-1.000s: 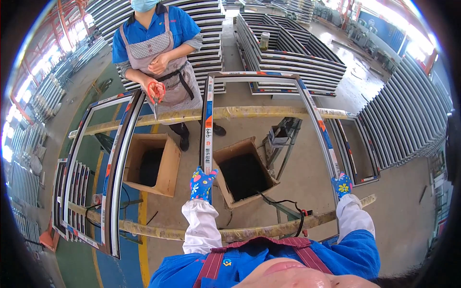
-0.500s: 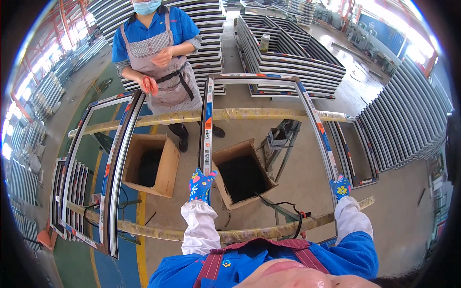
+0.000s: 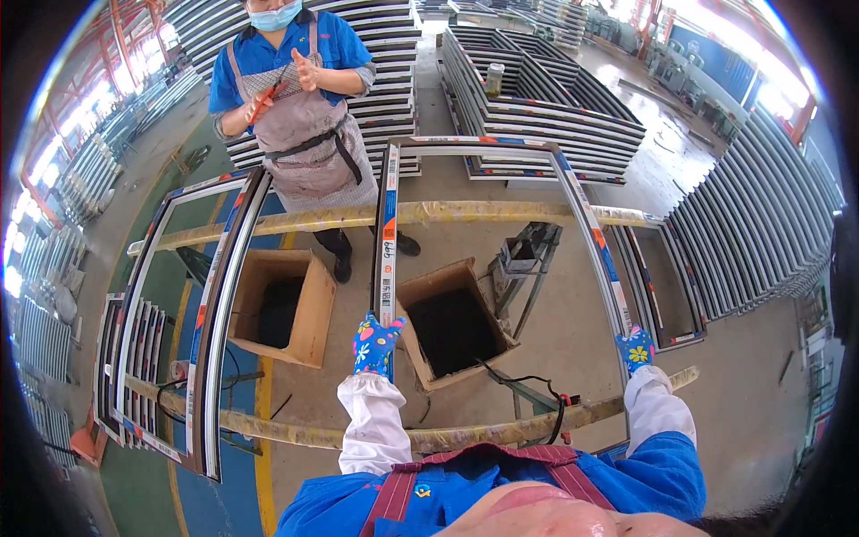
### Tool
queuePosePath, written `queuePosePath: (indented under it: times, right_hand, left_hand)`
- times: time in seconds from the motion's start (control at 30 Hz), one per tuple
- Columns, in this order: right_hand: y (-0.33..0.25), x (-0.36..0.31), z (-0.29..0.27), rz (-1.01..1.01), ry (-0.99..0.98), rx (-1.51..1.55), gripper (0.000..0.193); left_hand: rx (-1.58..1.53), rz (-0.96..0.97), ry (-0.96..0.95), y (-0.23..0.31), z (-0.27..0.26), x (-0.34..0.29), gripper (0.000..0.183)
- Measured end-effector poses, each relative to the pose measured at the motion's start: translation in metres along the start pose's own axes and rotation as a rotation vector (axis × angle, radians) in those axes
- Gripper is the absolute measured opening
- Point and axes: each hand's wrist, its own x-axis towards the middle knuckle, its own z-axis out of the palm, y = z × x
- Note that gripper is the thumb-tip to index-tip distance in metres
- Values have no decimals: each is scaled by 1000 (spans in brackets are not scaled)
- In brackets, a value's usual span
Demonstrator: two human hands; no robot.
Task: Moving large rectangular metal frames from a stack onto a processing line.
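A large rectangular window frame (image 3: 388,224), dark with silver faces and coloured protective tape, lies across two wrapped support bars in front of me. My left hand (image 3: 375,345), in a blue flowered glove, is closed round its left side bar. On the right side bar, my right hand (image 3: 635,350) grips in a matching glove. Both hands are well apart, near the end closest to me. Parts of the near end are hidden by my arms and body.
Opposite stands a person (image 3: 309,116) holding a red-handled tool (image 3: 261,106). Another frame (image 3: 213,313) rests on the bars at left. Beneath are two cardboard boxes (image 3: 304,331) with dark contents. Stacked frames (image 3: 546,116) stand behind, and more (image 3: 752,224) at right. The yellowish near bar (image 3: 501,436) crosses before me.
The person opposite has raised both hands from waist to chest height, bringing the red-handled tool up. My hands and the window frame stay practically where they were.
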Motion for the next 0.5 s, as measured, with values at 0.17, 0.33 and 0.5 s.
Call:
queuePosePath:
  times: [0.17, 0.33, 0.5]
  right_hand:
    - [-2, 2, -1, 0, -14, 8, 43]
    - [-4, 2, -1, -10, 23, 16, 36]
    - [1, 6, 9, -49, 47, -15, 40]
  left_hand:
    - [-12, -5, -34, -3, 1, 2, 78]
    - [-35, -34, -43, -2, 0, 2, 80]
    - [-27, -79, -65, -1, -4, 4, 82]
